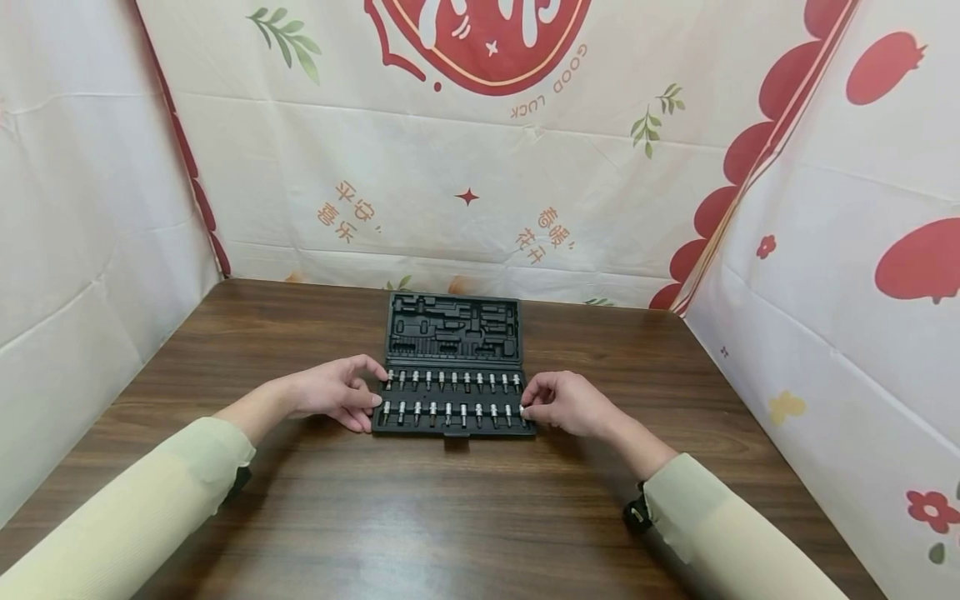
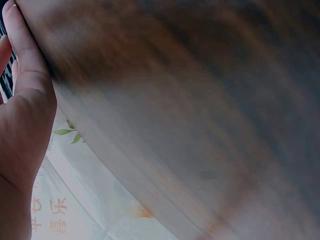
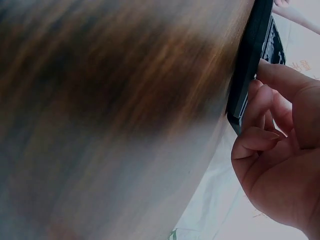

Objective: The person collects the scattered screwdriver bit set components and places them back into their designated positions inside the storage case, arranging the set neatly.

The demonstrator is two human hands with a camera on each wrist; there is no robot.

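An open black plastic case [image 1: 454,392] lies on the table, holding two rows of silver bit sockets [image 1: 447,410]. My left hand [image 1: 337,395] is at the case's left side, also seen at the edge of the left wrist view. Its index fingertip is by the end socket of the back row, and its thumb tip rests at the case's left edge. At the front right corner, my right hand [image 1: 567,403] pinches the end bit socket [image 1: 523,412] of the front row between thumb and index finger. In the right wrist view, its other fingers curl beside the case wall [image 3: 244,75].
The case's lid [image 1: 453,329], moulded with tool-shaped recesses, leans back toward the rear cloth [image 1: 420,208]. A front latch [image 1: 456,442] sticks out over the dark wood-grain table [image 1: 442,525]. Printed cloths hang on the left [image 1: 82,192] and right [image 1: 825,275].
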